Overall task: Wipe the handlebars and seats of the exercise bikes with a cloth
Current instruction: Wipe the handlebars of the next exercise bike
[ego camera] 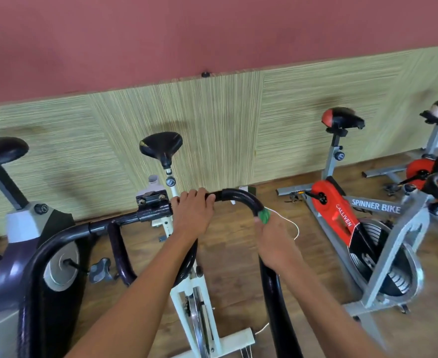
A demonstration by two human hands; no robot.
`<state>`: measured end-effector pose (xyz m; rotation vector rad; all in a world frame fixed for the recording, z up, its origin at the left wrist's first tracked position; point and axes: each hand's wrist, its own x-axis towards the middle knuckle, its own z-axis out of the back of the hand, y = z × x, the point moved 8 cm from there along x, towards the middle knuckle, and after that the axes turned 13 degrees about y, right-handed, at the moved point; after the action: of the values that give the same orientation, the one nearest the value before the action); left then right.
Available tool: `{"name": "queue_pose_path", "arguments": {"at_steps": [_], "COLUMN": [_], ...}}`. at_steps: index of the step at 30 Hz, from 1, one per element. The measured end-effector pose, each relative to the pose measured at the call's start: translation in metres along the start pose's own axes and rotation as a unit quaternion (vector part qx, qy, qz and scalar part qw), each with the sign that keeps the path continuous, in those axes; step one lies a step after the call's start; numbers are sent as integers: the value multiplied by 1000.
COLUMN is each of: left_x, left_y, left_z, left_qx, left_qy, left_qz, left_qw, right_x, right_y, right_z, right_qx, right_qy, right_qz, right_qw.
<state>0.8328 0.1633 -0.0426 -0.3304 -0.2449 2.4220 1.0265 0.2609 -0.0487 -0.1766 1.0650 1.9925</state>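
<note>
Soft, light cloth (265,216), at 3 o'clock from the left hand (193,214), is pinched in the right hand's (274,241) grip against the stiff, likely slick handlebar (238,196), which the left grip wraps.

Near centre: handlebar (238,196), bar running left to right, ends bending toward near edge. On top bar, right of clamp (152,200): left hand (192,215). On right bend: right hand (277,241), cloth (265,215) between fingers and tube. Beyond handlebar: middle seat (161,146). Far left: left bike (14,228), left seat (1,151) above. Right: spinner bike (375,209), spinner seat (343,118) toward wall (212,112). Right edge: fourth bike (419,169).
</note>
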Motion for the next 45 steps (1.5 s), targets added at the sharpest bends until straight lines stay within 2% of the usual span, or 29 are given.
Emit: {"name": "queue_pose_path", "arguments": {"at_steps": [2, 4, 8, 11, 16, 20, 24, 31, 38, 42, 45], "left_x": [-1, -3, -5, -6, -8, -7, -7, -6, -6, -3, -1], "left_y": [0, -1, -1, -2, -2, -2, -2, -1, -2, -1, 1], "left_z": [0, 2, 7, 8, 6, 4, 5, 7, 4, 3, 2], "left_qx": [-7, -13, -25, -17, 0, 6, -5, -25, -14, -22, -30], "left_qy": [0, -7, -23, -15, -14, -19, -25, -30, -17, -27, -33], "left_qz": [-1, -6, -24, -22, -24, -32, -41, -41, -30, -26, -27], "left_qw": [1000, 1000, 999, 999, 1000, 999, 999, 998, 999, 999, 999], "right_x": [-30, -33, -22, -42, -123, -143, -123, -137, -79, -27, 22], "right_y": [-16, -16, 9, 2, -17, -10, -8, -22, -16, 11, 35], "right_z": [-14, -14, 8, -3, -20, -17, -20, -27, -22, -2, 13], "right_qx": [-13, 24, 66, 32, -42, -105, -110, -173, -12, 10, -44], "right_qy": [21, 34, 14, 30, 156, 178, 150, 163, 101, 35, 23], "right_qz": [-19, -29, -8, -22, -101, -105, -87, -107, -81, -31, -2], "right_qw": [1000, 999, 998, 999, 982, 973, 979, 965, 991, 999, 999]}}
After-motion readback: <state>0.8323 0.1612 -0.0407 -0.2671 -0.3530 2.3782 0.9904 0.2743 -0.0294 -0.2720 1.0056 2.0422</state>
